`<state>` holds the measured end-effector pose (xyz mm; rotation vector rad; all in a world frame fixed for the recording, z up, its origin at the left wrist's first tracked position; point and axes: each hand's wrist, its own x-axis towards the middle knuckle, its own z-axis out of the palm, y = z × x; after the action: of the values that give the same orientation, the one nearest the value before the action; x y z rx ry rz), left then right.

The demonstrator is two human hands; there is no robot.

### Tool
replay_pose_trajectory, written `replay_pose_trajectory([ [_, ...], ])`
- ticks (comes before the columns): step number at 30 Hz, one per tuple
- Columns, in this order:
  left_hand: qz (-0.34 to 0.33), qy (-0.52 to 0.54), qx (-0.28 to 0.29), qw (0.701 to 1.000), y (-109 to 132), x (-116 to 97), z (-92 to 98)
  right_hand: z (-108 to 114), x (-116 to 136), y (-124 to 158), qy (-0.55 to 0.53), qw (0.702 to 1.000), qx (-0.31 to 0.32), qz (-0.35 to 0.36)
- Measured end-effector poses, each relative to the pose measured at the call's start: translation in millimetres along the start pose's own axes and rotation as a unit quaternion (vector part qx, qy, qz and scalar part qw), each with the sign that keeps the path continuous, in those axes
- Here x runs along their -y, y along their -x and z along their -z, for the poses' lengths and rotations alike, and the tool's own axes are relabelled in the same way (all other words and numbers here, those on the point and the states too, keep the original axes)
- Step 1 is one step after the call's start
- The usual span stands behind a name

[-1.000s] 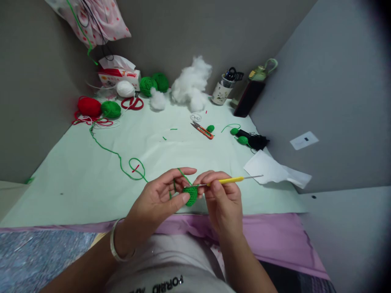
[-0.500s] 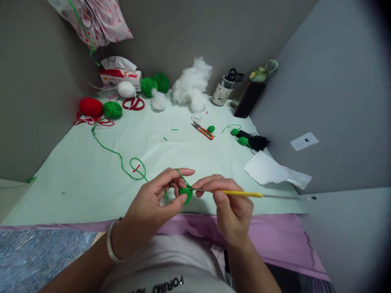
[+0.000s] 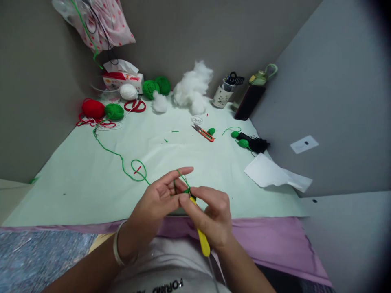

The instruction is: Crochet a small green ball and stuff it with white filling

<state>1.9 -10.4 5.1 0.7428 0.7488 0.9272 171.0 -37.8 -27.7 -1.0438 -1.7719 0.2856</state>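
1. Over the near edge of the table (image 3: 91, 183), head view: the left hand (image 3: 159, 199) pinches one small green crochet piece (image 3: 185, 190), mostly hidden by fingers. Green yarn (image 3: 122, 160) runs over its raised forefinger.
2. Beside it, the right hand (image 3: 214, 215) grips one yellow-handled crochet hook (image 3: 201, 238), tip at the piece.
3. Far side: three green yarn balls (image 3: 114, 111), one red ball (image 3: 93, 108), one white ball (image 3: 128, 91), three small green pieces (image 3: 243, 143).

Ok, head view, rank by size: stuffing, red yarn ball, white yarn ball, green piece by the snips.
1. Stuffing, largest.
2. Red ball and white ball look near alike; the white one sits farther back, so unranked.
3. Green piece, smallest.
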Motion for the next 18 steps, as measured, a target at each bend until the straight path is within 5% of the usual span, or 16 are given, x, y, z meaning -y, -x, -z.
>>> replay_pose_trajectory([
  [3, 0.058, 0.091, 0.025, 0.994, -2.8, -5.3, 2.7, 4.5, 4.7, -5.8, -0.057, 0.996, -0.058, 0.024],
  [9, -0.023, -0.007, 0.022, 0.999, -3.0, -5.4, 5.8, 5.8, 9.7, -21.0, -0.319, 0.932, -0.108, -0.133],
  [14, -0.055, -0.094, 0.007, 0.994, -2.2, 1.3, 4.7, 0.5, 6.9, -15.4, -0.259, 0.958, -0.067, -0.1],
  [18, -0.037, -0.047, 0.02, 0.998, -4.2, 0.5, 3.4, 2.0, 7.6, -12.9, -0.284, 0.952, -0.061, -0.096],
])
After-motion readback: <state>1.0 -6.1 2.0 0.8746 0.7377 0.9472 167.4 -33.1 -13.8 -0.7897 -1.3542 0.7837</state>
